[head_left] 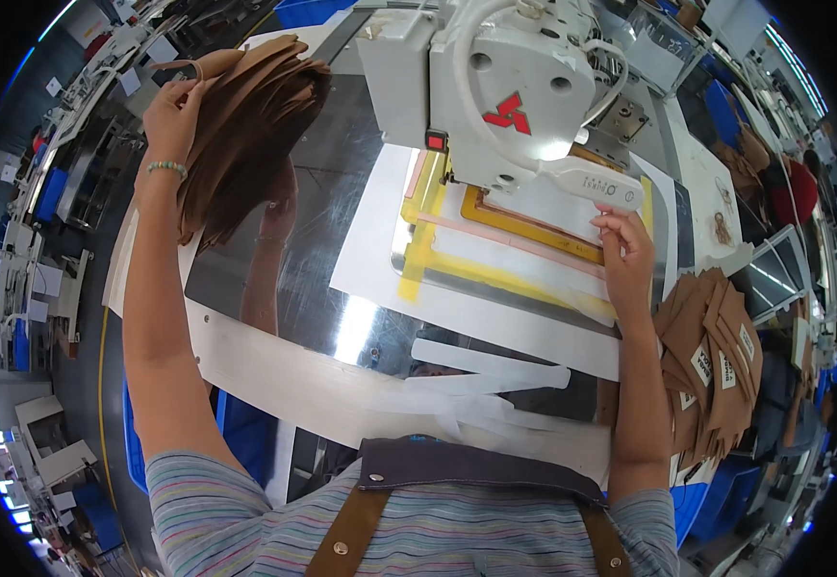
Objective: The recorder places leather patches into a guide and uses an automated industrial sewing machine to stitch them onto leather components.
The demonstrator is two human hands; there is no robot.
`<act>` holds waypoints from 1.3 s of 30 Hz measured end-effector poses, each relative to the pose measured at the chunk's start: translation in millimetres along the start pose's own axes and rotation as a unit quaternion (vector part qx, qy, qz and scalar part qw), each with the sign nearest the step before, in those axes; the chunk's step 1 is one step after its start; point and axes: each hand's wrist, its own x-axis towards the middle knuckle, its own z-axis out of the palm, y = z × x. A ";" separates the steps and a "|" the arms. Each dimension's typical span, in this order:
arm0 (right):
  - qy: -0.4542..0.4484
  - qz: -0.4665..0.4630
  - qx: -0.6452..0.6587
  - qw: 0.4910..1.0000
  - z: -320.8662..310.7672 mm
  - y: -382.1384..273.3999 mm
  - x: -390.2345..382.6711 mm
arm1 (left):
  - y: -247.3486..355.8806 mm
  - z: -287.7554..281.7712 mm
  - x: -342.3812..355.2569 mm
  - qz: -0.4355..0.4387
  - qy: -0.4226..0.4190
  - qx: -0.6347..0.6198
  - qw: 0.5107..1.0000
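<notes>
My left hand (pixel 170 120), with a beaded bracelet at the wrist, is at the far left, its fingers closed on the edge of a brown fabric piece (pixel 216 63) at the top of a thick stack of brown pieces (pixel 255 125). My right hand (pixel 627 252) is raised beside the white sewing machine (pixel 524 106), just below its lamp (pixel 587 183). Its fingers are loosely bent and slightly apart, with nothing visible in them. Near them is an amber clamp frame (pixel 534 231) over a flat template marked with yellow tape (pixel 476 274).
White strips (pixel 486 370) lie along the near edge of the shiny metal table (pixel 327 260). Brown pieces with white labels (pixel 712 361) are heaped at the right, beside my forearm. A blue bin (pixel 245 433) is below the table's left edge. The machine head overhangs the middle.
</notes>
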 end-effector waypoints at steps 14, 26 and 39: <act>-0.242 -0.235 -0.051 0.940 58.3 -101.3 2.3 | 104.4 -31.0 -195.9 0.191 -0.253 -0.095 0.944; -0.242 -0.384 -0.335 0.826 188.3 -115.8 17.9 | 10.3 5.4 -159.3 0.013 -0.266 -0.141 0.953; -0.172 -0.426 -0.246 0.854 131.4 -110.1 -5.4 | -23.4 -0.5 -157.2 -0.001 -0.267 -0.061 0.962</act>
